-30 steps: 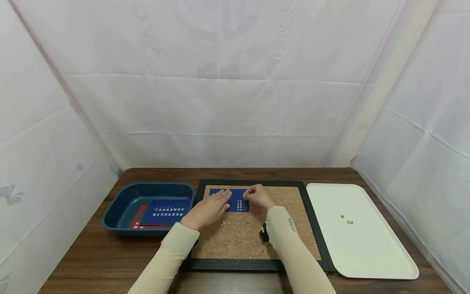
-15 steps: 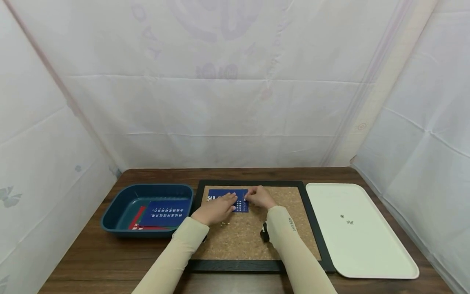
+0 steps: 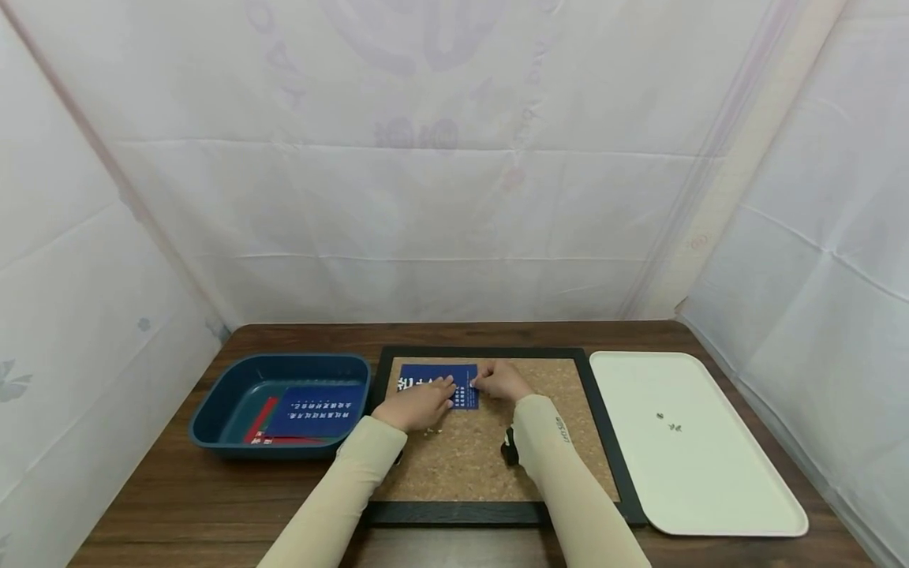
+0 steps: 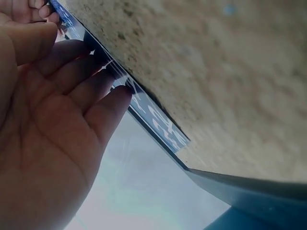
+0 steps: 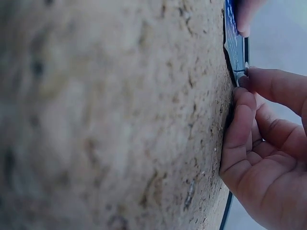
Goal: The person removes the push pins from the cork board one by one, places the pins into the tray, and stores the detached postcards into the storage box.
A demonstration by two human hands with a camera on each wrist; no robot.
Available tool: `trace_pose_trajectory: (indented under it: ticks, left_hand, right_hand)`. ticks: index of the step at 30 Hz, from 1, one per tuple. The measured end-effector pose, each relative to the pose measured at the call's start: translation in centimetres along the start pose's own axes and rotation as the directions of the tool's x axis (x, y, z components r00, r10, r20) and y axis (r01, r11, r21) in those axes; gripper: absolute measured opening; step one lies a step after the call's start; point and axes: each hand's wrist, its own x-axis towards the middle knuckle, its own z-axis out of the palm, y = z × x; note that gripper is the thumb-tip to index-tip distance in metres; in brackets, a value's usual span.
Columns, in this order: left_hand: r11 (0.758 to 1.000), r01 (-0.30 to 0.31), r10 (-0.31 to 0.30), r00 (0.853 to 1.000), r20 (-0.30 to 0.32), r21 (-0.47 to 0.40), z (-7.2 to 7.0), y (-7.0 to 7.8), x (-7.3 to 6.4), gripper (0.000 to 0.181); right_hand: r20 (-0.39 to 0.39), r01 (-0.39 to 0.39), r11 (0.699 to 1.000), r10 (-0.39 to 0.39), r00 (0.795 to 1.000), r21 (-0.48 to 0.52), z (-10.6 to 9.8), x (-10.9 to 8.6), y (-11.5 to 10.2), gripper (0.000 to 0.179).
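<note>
A blue card (image 3: 465, 397) with white characters lies flat near the far edge of a cork board (image 3: 461, 465). My left hand (image 3: 417, 402) rests on the card with its fingers extended, covering its middle; the left wrist view has those fingertips (image 4: 125, 92) touching it. At the card's right edge, my right hand (image 3: 503, 382) pinches a small thumbtack (image 5: 246, 68) between thumb and forefinger. The tack's pale head shows in the right wrist view, but whether its point is in the cork I cannot tell.
A dark blue bin (image 3: 213, 426) on the left holds another blue card (image 3: 316, 410) and a red card (image 3: 263, 418). Several tiny pale pieces (image 3: 432, 431) lie on the cork. On the right stands a white tray (image 3: 710, 473). A black frame (image 3: 454, 513) borders the board.
My left hand has slid rightward across the card, uncovering white characters at its left end. The right hand stays at the card's right edge, still pinching the thumbtack.
</note>
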Motion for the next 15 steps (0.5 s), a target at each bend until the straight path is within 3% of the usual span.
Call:
trace_pose_trajectory:
  ticks: [15]
  left_hand:
    - [0.997, 0.008, -0.005, 0.999, 0.037, -0.081, -0.22, -0.38, -0.22, 0.044]
  right_hand:
    - [-0.005, -0.025, 0.997, 0.025, 1.0, -0.068, 0.52, -0.11, -0.54, 0.039]
